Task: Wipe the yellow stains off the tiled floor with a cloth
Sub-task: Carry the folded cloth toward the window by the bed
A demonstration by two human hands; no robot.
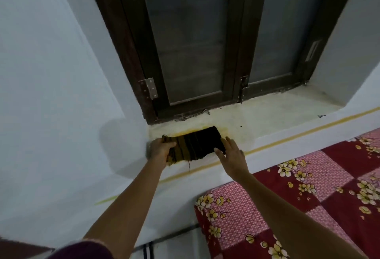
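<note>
A dark cloth (195,144) with black and mustard stripes lies spread over the front edge of a pale tiled ledge (267,114) below a window. Yellow stains (227,130) ring the cloth on the ledge, and a fainter yellowish patch spreads to the cloth's right. My left hand (161,149) grips the cloth's left end, fingers curled over it. My right hand (232,151) rests with spread fingers on the cloth's right edge, pressing rather than grasping. Frayed threads hang from the cloth's lower edge.
A dark wooden window frame (205,53) with frosted panes stands behind the ledge, a metal hook latch (195,114) lying at its base. A yellow stripe (298,135) runs along the white wall under the ledge. A red and pink floral quilt (298,207) covers a bed at lower right.
</note>
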